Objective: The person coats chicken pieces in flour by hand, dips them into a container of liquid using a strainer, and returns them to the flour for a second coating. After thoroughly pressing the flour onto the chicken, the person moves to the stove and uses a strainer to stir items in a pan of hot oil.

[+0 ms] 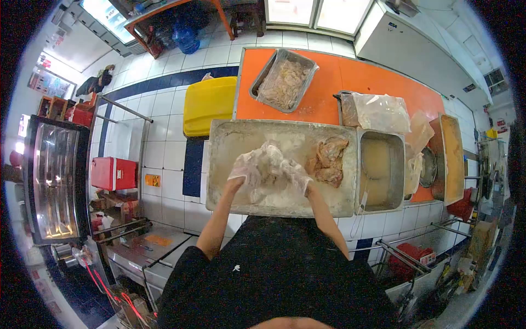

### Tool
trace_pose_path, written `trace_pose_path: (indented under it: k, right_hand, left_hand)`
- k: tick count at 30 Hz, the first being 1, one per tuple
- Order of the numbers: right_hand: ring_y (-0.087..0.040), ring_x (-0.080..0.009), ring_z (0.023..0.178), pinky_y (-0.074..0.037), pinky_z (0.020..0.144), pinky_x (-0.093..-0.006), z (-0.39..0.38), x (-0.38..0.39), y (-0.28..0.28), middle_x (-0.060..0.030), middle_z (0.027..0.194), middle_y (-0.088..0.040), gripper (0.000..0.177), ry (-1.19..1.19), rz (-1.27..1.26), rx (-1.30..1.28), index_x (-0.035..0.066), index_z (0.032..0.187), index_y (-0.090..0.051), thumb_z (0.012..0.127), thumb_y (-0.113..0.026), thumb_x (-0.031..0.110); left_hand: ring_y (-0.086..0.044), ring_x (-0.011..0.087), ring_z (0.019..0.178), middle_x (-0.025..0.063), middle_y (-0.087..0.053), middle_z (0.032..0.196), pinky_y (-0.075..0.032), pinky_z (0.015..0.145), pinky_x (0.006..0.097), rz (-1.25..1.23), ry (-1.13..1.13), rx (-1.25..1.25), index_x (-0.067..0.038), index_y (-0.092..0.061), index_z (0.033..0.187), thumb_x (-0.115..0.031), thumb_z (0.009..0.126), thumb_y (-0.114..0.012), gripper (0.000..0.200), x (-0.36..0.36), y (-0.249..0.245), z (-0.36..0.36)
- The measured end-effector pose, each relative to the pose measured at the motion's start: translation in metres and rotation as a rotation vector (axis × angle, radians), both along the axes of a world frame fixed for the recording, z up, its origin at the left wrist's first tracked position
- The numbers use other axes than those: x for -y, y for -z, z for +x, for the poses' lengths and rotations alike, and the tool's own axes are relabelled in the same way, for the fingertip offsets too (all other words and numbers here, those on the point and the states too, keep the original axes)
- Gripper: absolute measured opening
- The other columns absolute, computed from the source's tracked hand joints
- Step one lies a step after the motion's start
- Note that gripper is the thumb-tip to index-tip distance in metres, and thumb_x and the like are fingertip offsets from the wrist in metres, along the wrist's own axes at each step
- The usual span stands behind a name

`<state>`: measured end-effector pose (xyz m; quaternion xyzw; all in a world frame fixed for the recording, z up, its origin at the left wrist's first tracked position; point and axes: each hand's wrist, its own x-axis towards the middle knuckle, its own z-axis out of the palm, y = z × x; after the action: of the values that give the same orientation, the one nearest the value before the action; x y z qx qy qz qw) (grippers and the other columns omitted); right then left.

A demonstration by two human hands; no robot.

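Observation:
A wide metal tray (219,205) of white flour (263,200) lies right in front of me. My left hand (248,168), in a thin clear plastic glove, reaches into it from the left. From the other side comes my right hand (293,174), gloved the same way. Both hands are dusted with flour and closed in towards each other over the middle of the tray. White floury lumps show between and around the fingers; what they grip is hard to make out. Several brown pieces of raw meat (330,159) lie in the flour to the right of my right hand.
Adjoining the tray is a deep metal pan (378,204) of cloudy liquid with a wire-handled tool. On the orange table (361,71) stand a metal container (263,82) of pale pieces and a plastic-covered container (381,109). A yellow lidded bin (211,104) is left.

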<state>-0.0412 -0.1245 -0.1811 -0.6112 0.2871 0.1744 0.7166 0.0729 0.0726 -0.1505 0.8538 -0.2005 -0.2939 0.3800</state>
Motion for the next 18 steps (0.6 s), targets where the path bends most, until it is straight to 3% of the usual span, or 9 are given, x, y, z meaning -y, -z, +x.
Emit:
trace_pose_path:
  k: [2, 4, 6, 8, 9, 11, 13, 15, 18]
  right_hand:
    - [-0.045, -0.0242, 0.110, -0.036, 0.090, -0.0319, 0.001, 0.006, 0.033, -0.0185, 0.116, -0.049, 0.081, -0.024, -0.232, -0.039, -0.004, 0.121, -0.041, 0.064, -0.066, 0.048]
    - [-0.047, -0.0246, 0.108, -0.038, 0.089, -0.0323, 0.004, 0.004, 0.082, -0.0192, 0.114, -0.050, 0.083, -0.023, -0.350, -0.059, -0.005, 0.120, -0.041, 0.062, -0.067, 0.049]
    - [-0.051, -0.0260, 0.102, -0.041, 0.083, -0.0341, 0.018, -0.010, 0.138, -0.0211, 0.108, -0.053, 0.088, 0.002, -0.139, 0.236, -0.007, 0.117, -0.043, 0.056, -0.068, 0.052]
    - [-0.051, -0.0256, 0.101, -0.041, 0.081, -0.0343, 0.022, -0.011, 0.083, -0.0199, 0.106, -0.054, 0.079, -0.059, -0.203, 0.186, -0.006, 0.112, -0.046, 0.060, -0.066, 0.051]
    - [-0.052, -0.0252, 0.099, -0.042, 0.080, -0.0344, 0.023, -0.008, 0.040, -0.0187, 0.104, -0.055, 0.071, -0.122, -0.269, 0.135, -0.006, 0.107, -0.050, 0.064, -0.064, 0.049]
    - [-0.053, -0.0271, 0.095, -0.043, 0.078, -0.0357, 0.025, -0.002, -0.057, -0.0192, 0.100, -0.056, 0.061, -0.192, -0.291, 0.198, -0.005, 0.100, -0.053, 0.068, -0.060, 0.047]
    - [-0.055, -0.0289, 0.091, -0.043, 0.075, -0.0370, 0.021, -0.007, -0.079, -0.0198, 0.096, -0.057, 0.052, -0.258, -0.307, 0.263, -0.004, 0.093, -0.056, 0.072, -0.057, 0.044]
    - [-0.057, -0.0323, 0.080, -0.045, 0.071, -0.0388, 0.009, -0.016, -0.079, -0.0193, 0.086, -0.060, 0.042, -0.334, -1.240, 0.519, 0.000, 0.083, -0.059, 0.077, -0.051, 0.040]
    - [-0.055, -0.0299, 0.083, -0.043, 0.074, -0.0378, 0.011, -0.047, -0.082, -0.0169, 0.087, -0.058, 0.034, -0.406, -0.848, 0.440, 0.001, 0.087, -0.058, 0.078, -0.051, 0.033]
  left_hand:
    - [-0.044, 0.0324, 0.107, 0.0198, -0.053, 0.106, -0.032, 0.094, 0.0368, 0.144, 0.067, -0.005, -0.006, -0.055, 0.106, -0.022, 0.080, -0.046, 0.031, -0.009, -0.005, 0.003]
    - [-0.054, 0.0319, 0.081, 0.0124, -0.058, 0.096, -0.045, 0.072, 0.0375, 0.381, 0.332, 0.482, -0.005, -0.059, 0.091, -0.017, 0.082, -0.041, 0.023, -0.018, 0.016, -0.008]
    - [-0.054, 0.0323, 0.082, 0.0125, -0.058, 0.096, -0.044, 0.074, 0.0378, 0.112, 0.249, 0.640, -0.006, -0.058, 0.092, -0.016, 0.082, -0.042, 0.022, -0.004, 0.055, -0.019]
    - [-0.053, 0.0338, 0.086, 0.0133, -0.058, 0.095, -0.042, 0.077, 0.0388, -0.146, 0.072, 0.843, -0.006, -0.057, 0.092, -0.015, 0.081, -0.042, 0.021, -0.007, 0.121, -0.031]
    - [-0.053, 0.0338, 0.086, 0.0133, -0.058, 0.095, -0.042, 0.077, 0.0388, -0.146, 0.066, 0.837, -0.006, -0.057, 0.092, -0.015, 0.081, -0.042, 0.021, -0.007, 0.105, -0.032]
    - [-0.054, 0.0334, 0.086, 0.0122, -0.059, 0.093, -0.043, 0.078, 0.0381, -0.104, -0.166, 0.265, -0.006, -0.057, 0.093, -0.014, 0.080, -0.043, 0.020, -0.003, 0.035, -0.029]
    - [-0.054, 0.0333, 0.086, 0.0133, -0.059, 0.092, -0.043, 0.077, 0.0372, 0.075, -0.008, 0.410, -0.006, -0.056, 0.093, -0.014, 0.081, -0.043, 0.019, -0.010, -0.001, -0.020]
    - [-0.054, 0.0332, 0.085, 0.0144, -0.058, 0.091, -0.043, 0.077, 0.0363, 0.248, 0.157, 0.556, -0.005, -0.056, 0.092, -0.014, 0.083, -0.043, 0.018, -0.016, -0.006, -0.015]
    - [-0.056, 0.0238, 0.086, 0.0098, -0.061, 0.093, -0.042, 0.078, 0.0339, -0.115, -0.196, 0.300, -0.001, -0.056, 0.102, -0.026, 0.085, -0.049, 0.031, -0.018, -0.004, -0.018]
